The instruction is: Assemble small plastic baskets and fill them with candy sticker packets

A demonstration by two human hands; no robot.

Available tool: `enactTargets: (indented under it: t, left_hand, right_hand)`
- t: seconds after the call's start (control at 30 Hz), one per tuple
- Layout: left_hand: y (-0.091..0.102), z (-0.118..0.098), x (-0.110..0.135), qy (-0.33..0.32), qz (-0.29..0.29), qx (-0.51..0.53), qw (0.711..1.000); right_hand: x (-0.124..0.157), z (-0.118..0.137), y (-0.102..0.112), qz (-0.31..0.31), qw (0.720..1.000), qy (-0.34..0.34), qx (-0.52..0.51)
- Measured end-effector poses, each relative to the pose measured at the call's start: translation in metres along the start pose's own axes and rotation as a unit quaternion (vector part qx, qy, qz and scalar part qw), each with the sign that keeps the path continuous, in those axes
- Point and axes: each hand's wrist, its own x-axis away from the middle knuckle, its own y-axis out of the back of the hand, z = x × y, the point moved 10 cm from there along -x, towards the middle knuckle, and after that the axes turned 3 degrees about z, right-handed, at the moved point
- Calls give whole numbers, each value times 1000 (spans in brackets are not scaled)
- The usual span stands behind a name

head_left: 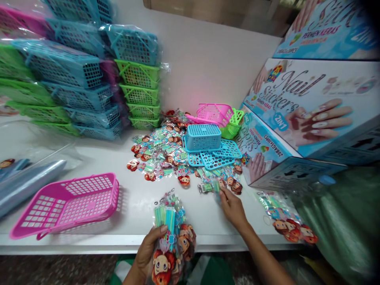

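My left hand [146, 248] is closed around a bunch of clear packets [170, 231] at the front edge of the table. Each has green or blue strips inside and a red- or brown-haired cartoon head at one end. Further right, my right hand [233, 206] pinches a similar small packet [216, 186] at the near edge of a loose pile of packets [162, 146]. An upturned blue basket [204, 136] and several flat blue lattice pieces [218, 159] lie on top of that pile.
A pink basket [86, 202] sits at the left front. Wrapped blue baskets [95, 99] and green baskets [144, 95] are stacked behind it. Nail sticker boxes [320, 103] rise at the right, with more packets [292, 223] before them. Pink baskets [215, 113] lie at the back.
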Motion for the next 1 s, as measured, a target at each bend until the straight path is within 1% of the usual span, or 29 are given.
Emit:
enactTargets:
  t: [0.03,0.07,0.1,0.13,0.17,0.2,0.23,0.27,0.3,0.37,0.4,0.43,0.47,0.53,0.6,0.67,0.7,0.73,0.77,0.8,0.83,0.87,0.9,1.0]
  left_hand:
    - [0,2,-1,1,-2,11,1000]
    - [0,4,-2,-2,-2,20,1000]
    - [-2,5,-3,-7,0,26,1000]
    - [-3,6,-4,-9,2,28,1000]
    - [-3,8,-4,-9,4,28,1000]
    - [-3,9,-4,-6,3,25,1000]
    - [-2,10,-3,1,2,20,1000]
    - [-1,10,-2,8,1,13,1000]
    - [1,9,-1,12,2,5,1000]
    - [3,4,2,3,6,-15,1000]
    - [3,1,4,-6,10,-26,1000]
    - [2,-2,5,-18,15,-36,999]
    - [0,-5,7,-29,22,-43,998]
    - [-7,-6,9,-41,41,-51,997]
    - [-13,-4,9,-43,55,-54,996]
    - [-14,-3,9,-42,57,-55,996]
    - [-13,-2,8,-39,54,-55,996]
    - [-11,-1,7,-35,50,-53,997]
    - [-9,0,6,-31,47,-50,997]
    - [-7,0,5,-28,43,-47,998]
    - [-5,0,4,-28,41,-44,998]
    - [-3,0,3,-29,40,-42,998]
    - [-3,1,2,-28,39,-42,998]
    - [-2,3,-1,-25,39,-48,998]
  right_hand:
    - [10,14,-4,15,995,-22,-100]
    - [22,32,-13,49,978,-35,-199]
    - [33,55,-23,92,955,-37,-278]
    - [44,78,-32,132,933,-31,-333]
    - [52,98,-35,154,922,-13,-355]
    - [56,113,-36,170,920,14,-353]
    - [57,121,-35,176,926,41,-332]
    - [54,121,-33,171,937,63,-297]
    - [47,113,-30,155,951,76,-255]
    - [23,80,-23,105,979,74,-157]
    - [10,61,-18,72,991,72,-92]
    - [-1,45,-18,56,995,82,-11]
    - [-11,32,-21,55,993,90,61]
    - [-25,14,-29,64,982,101,145]
    - [-28,8,-33,69,979,104,159]
    - [-22,15,-33,61,980,104,158]
    - [-17,21,-30,51,984,99,140]
    - [-11,27,-27,41,991,86,97]
    - [-4,33,-25,39,997,66,29]
    - [3,38,-26,51,996,39,-60]
    - [11,44,-32,76,984,7,-162]
    - [21,53,-42,111,959,-25,-259]
    - [31,65,-51,142,931,-48,-332]
    - [62,110,-79,231,842,-85,-480]
